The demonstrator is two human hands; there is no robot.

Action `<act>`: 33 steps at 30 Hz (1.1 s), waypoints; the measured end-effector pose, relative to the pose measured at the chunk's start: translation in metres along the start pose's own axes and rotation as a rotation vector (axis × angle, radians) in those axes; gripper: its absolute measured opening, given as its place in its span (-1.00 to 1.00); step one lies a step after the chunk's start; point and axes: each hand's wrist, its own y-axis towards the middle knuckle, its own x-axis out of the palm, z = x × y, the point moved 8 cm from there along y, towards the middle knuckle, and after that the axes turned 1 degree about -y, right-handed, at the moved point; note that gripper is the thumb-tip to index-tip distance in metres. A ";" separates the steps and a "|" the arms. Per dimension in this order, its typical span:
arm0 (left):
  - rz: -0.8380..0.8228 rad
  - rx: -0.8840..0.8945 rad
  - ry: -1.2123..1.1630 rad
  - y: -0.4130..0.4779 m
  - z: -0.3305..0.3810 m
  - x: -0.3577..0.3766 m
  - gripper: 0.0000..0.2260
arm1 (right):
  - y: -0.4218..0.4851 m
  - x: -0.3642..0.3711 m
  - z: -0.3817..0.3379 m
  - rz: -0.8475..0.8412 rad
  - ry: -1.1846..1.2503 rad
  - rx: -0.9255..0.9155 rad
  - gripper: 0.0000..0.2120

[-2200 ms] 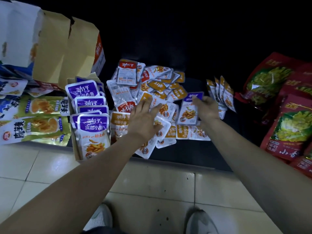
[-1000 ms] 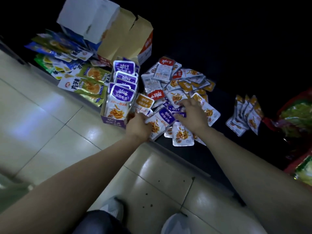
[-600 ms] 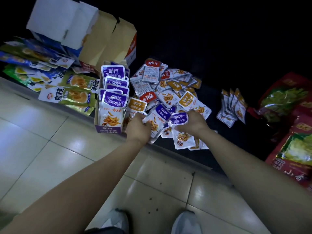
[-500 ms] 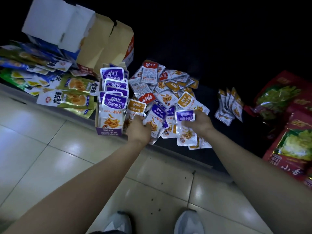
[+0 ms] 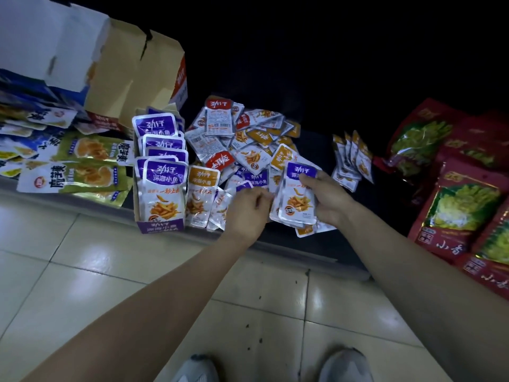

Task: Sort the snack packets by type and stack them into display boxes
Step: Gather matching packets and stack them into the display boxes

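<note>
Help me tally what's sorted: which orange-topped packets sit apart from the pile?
The row standing on edge right of the loose pile, beside the red bags; the other orange ones lie mixed into that pile.

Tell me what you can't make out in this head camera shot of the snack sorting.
Head view:
- Left hand: its own knuckles hide whether it pinches a packet.
- Purple packets in the right hand: overlapped, so no count.
- Purple display box: packets hide how full it is behind.
- Shelf back: too dark.
- Green packets: the left ones cut off by the frame edge.
</note>
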 end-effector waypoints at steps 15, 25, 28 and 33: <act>-0.025 -0.009 0.890 0.029 -0.023 0.009 -0.19 | 0.013 -0.027 0.007 0.087 -0.026 -0.061 -0.67; 0.192 -0.058 0.571 0.037 -0.022 -0.005 -0.55 | 0.008 -0.047 0.008 0.109 -0.202 -0.134 -0.66; 0.319 -0.075 0.332 0.040 -0.017 -0.020 -0.72 | 0.007 -0.059 0.007 0.138 -0.090 -0.124 -0.69; 0.271 -0.044 -0.184 0.050 -0.005 -0.022 -0.85 | 0.005 -0.052 0.010 0.080 0.068 -0.045 -0.70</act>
